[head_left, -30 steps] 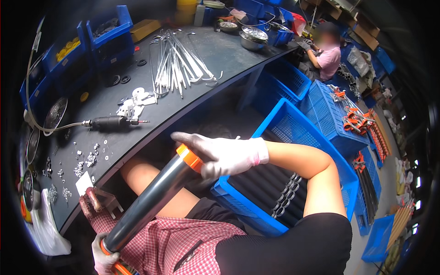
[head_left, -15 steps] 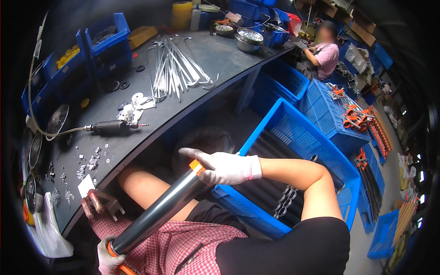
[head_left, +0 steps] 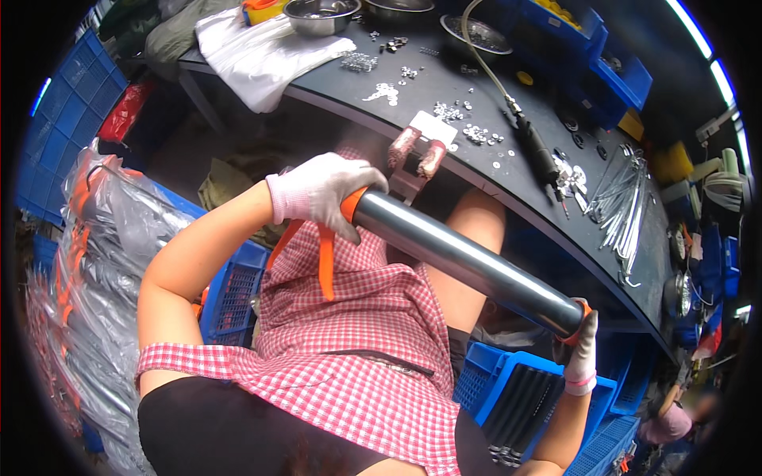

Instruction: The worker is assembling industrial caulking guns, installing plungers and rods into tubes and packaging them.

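A caulking gun point(head_left: 468, 258) with a shiny dark grey barrel lies slantwise across my lap, its left end higher in the view. My left hand point(head_left: 329, 190), in a white glove, is closed around the orange fitting at the left end, and orange handle parts hang below it. At the lower right end, my right hand point(head_left: 583, 349), also gloved, grips the orange end piece; its fingers are partly hidden. Just beyond the barrel is a small fixture point(head_left: 418, 151) with two worn reddish posts at the bench edge.
The dark workbench point(head_left: 476, 87) holds washers and nuts point(head_left: 480, 135), a pneumatic screwdriver point(head_left: 537, 151), metal rods point(head_left: 623, 210), bowls point(head_left: 321, 16) and blue bins point(head_left: 611, 87). A blue crate of black tubes point(head_left: 520, 404) stands right. Plastic-wrapped goods point(head_left: 111, 270) lie left. Another person point(head_left: 671, 424) sits far right.
My view has swung to the left, bringing the wrapped goods into sight. The caulking gun now slopes down to the right instead of up; both hands still hold its ends.
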{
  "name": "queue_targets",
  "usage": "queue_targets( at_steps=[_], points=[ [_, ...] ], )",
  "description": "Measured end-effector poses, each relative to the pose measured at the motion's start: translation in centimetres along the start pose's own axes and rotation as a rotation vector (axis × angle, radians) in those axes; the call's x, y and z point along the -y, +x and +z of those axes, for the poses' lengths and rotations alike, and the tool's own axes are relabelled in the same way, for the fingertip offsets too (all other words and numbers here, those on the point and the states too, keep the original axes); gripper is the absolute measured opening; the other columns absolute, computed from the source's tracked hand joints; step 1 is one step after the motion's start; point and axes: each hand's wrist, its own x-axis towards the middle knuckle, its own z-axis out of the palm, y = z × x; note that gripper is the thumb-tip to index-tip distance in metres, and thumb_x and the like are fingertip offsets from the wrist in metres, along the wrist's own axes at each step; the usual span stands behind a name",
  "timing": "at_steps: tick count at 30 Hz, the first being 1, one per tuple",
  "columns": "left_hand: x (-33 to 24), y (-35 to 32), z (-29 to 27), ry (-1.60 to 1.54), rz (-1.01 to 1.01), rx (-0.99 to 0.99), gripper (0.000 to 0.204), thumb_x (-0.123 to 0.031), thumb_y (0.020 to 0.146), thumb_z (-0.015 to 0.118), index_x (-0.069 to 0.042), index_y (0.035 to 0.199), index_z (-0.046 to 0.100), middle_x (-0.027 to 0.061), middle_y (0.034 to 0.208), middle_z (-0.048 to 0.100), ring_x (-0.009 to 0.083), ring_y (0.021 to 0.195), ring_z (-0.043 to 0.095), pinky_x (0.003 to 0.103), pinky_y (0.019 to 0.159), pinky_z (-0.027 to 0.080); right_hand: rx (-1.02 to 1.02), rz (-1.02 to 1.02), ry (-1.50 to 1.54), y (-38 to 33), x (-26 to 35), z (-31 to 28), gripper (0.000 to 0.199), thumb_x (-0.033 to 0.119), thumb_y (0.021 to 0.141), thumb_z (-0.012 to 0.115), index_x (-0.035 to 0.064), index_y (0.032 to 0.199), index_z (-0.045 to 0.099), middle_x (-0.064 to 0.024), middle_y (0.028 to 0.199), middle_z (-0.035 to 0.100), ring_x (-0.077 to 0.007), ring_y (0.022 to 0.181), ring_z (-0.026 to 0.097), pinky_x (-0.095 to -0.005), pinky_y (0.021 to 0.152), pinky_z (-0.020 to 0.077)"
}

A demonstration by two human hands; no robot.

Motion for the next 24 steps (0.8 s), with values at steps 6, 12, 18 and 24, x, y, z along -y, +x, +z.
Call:
queue_targets(
  at_steps=[6,12,18,24],
  points=[
    [0.6,-1.5,0.2,-0.047,-0.004,-0.035,0.065,-0.022,0.053,0.085,-0.006,0.109,0.057,0.0148,0.095,0.065,0.0345,0.089,0.064,0.039,0.080,0.052,-0.174,-1.320,-0.474,2.3,-2.7,0.9,0.076,0.067,0.080,0.060,0.0058,0.123,0.044,-0.0119,0.109,0.050,-0.0204,0.092,0.053,-0.0345,0.078,0.0464],
    [0.2,-2.6,0.7,-0.040,-0.046,-0.152,0.060,-0.023,0.056,0.083,-0.009,0.109,0.058,0.0114,0.088,0.064,0.0331,0.082,0.063,0.040,0.076,0.051,-0.003,-0.242,-0.279,-0.8,1.9,3.1,0.053,0.031,0.072,0.068,0.0018,0.112,0.048,-0.0048,0.091,0.050,-0.0141,0.075,0.053,-0.0303,0.071,0.0461],
    [-2.8,-2.2,1.1,0.310,0.208,-0.185,0.054,-0.018,0.060,0.077,-0.015,0.111,0.061,0.0050,0.085,0.057,0.0255,0.079,0.058,0.039,0.078,0.046,1.088,-0.090,-0.732,0.6,0.1,8.2,0.090,0.024,0.068,0.080,0.0018,0.142,0.034,-0.0129,0.107,0.062,-0.0163,0.092,0.061,-0.0318,0.084,0.0504],
    [-1.0,-2.8,-1.4,-0.025,0.398,-0.432,0.039,-0.036,0.076,0.072,-0.006,0.101,0.066,0.0084,0.082,0.065,0.0299,0.084,0.063,0.043,0.094,0.045,1.016,0.265,-0.144,-0.5,-7.2,10.9,0.085,0.013,0.068,0.076,0.0037,0.141,0.033,-0.0056,0.120,0.054,-0.0121,0.105,0.053,-0.0285,0.089,0.0464]
  ],
)
